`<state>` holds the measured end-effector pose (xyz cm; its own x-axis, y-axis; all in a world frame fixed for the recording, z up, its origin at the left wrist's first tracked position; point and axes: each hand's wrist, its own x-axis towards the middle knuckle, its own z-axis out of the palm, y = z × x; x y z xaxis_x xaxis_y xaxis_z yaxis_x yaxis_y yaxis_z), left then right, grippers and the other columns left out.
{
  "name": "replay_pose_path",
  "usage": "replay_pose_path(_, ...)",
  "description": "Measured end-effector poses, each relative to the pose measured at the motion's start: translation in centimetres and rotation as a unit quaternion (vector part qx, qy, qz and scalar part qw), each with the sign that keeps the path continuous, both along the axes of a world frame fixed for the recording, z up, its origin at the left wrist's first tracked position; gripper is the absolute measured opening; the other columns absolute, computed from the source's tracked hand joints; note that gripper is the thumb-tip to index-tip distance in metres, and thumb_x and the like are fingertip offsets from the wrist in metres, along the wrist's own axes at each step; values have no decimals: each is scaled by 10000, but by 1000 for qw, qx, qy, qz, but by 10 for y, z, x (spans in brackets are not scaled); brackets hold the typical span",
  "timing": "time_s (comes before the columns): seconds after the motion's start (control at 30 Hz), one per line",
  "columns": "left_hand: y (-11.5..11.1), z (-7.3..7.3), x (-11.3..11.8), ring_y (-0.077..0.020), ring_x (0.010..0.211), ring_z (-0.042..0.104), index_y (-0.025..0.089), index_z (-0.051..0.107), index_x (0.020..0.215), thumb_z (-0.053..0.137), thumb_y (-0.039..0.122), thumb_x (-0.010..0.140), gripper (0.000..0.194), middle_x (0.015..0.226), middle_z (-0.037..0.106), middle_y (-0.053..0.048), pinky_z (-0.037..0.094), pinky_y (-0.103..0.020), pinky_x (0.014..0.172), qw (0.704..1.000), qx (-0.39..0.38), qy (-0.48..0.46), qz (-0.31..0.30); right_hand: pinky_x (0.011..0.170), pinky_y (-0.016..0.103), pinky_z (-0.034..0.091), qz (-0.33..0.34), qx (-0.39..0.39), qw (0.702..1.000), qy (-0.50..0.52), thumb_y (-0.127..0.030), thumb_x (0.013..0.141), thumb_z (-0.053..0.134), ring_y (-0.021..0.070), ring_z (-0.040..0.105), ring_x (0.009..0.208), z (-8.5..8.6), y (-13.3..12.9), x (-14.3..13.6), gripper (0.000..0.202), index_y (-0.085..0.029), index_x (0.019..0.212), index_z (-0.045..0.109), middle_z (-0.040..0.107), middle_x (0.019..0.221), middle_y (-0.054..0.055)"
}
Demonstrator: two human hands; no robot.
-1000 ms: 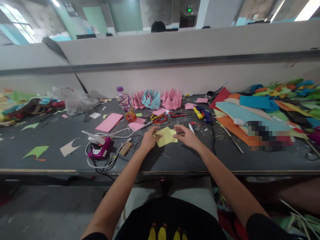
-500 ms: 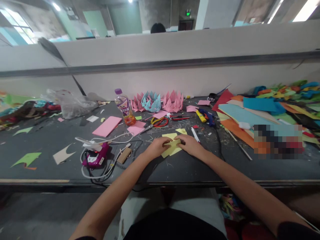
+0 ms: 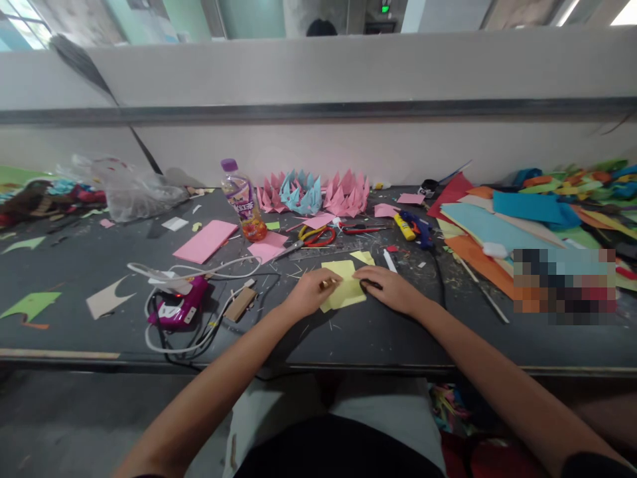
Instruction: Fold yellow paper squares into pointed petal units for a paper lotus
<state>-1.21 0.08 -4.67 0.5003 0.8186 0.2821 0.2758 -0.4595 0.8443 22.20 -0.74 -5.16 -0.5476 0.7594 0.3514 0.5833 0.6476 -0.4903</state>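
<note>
Pale yellow paper [image 3: 346, 299] lies on the dark table in front of me, in what looks like overlapping pieces. My left hand [image 3: 313, 291] is at its left side, fingers curled and pinching the paper. From the right, my right hand [image 3: 388, 287] has thumb and fingers closed at the paper's right edge. The exact grip of the fingertips is small and partly hidden. Just beyond the hands sits a smaller yellow piece [image 3: 364, 257], with a white pen-like stick [image 3: 389, 260] beside it.
Scissors [image 3: 316, 237], a drink bottle [image 3: 245, 202] and folded paper lotuses [image 3: 301, 192] stand beyond my hands. Left are pink sheets [image 3: 206, 241] and a purple power strip [image 3: 182, 302] with cables. A blue glue gun [image 3: 419, 229] and coloured paper sheets [image 3: 488, 226] lie right.
The yellow paper, held raised and angled between both hands before, now lies flatter on the table. My hands have spread slightly apart. The view has tilted down a little.
</note>
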Motion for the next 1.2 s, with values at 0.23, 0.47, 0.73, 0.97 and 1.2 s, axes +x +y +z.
replay_pose_path(0.23,7,6,6,-111,575,566,130,599,855,608,438,737,330,703,615,-18,460,-217,536,967,-166,-170,97,638,312,512,-45,-60,986,147,-270,779,574,214,622,929,8,-2,3,455,-207,1218,472,606,1142,122)
replay_pose_path(0.47,-5,15,15,-103,584,563,130,627,769,716,505,620,414,666,612,-5,458,-196,532,942,-243,-225,62,636,305,475,-62,-146,952,262,-402,654,702,195,592,810,16,-8,-10,211,-198,666,647,636,982,78)
replay_pose_path(0.73,-12,19,25,-123,665,608,130,613,948,814,417,497,571,826,657,-38,503,-210,563,938,-251,-237,6,544,272,485,-114,-208,909,343,-486,635,698,118,533,552,17,-6,-15,331,-192,681,553,571,656,-14)
replay_pose_path(0.97,-8,13,23,-134,649,648,122,601,863,732,375,640,362,714,663,-24,500,-197,539,942,-222,-240,75,558,257,521,-161,-327,838,406,-424,586,765,143,619,660,32,-5,-29,462,-207,942,566,647,780,15)
replay_pose_path(1.2,-10,15,18,-163,661,674,122,605,840,701,353,684,294,690,675,-29,491,-192,500,946,-216,-217,106,595,274,538,-176,-321,827,427,-461,547,775,121,590,580,25,-9,-43,363,-162,711,650,642,683,9)
